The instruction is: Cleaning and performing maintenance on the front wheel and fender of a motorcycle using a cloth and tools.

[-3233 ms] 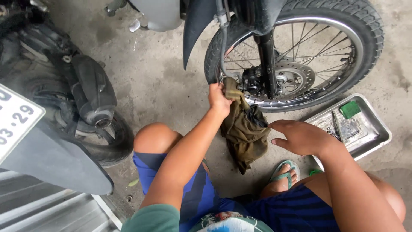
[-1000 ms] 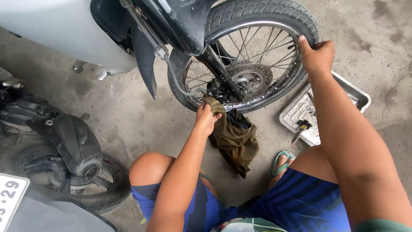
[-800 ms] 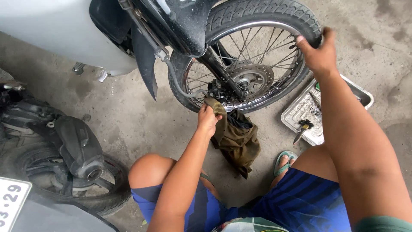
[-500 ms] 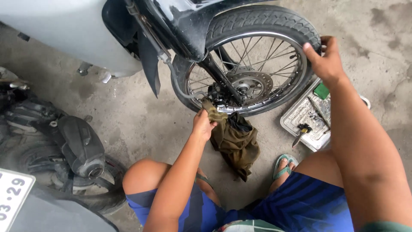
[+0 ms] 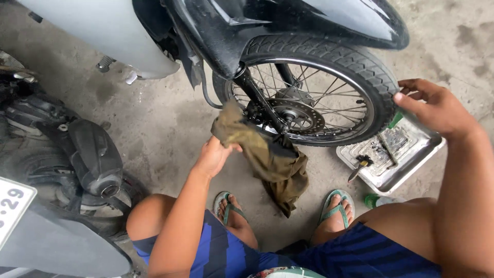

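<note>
On the stained concrete floor (image 5: pixel 154 123), the left hand (image 5: pixel 212 157) clamps a grimy rag (image 5: pixel 267 159) beside the wheel hub (image 5: pixel 290 114), wiping seemingly unfinished, while the right hand (image 5: pixel 437 108), fingers loosely curled, steadies the tyre (image 5: pixel 329 54).

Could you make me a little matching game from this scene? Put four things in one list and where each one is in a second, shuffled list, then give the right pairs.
Things:
1. olive rag
2. metal tray
3. right hand
4. left hand

Places or states:
A. resting against the tyre of the front wheel
B. on the concrete floor, to the right of the wheel
C. gripping the upper end of the cloth
D. hanging down in front of the wheel hub

Pairs: 1-D, 2-B, 3-A, 4-C
</note>
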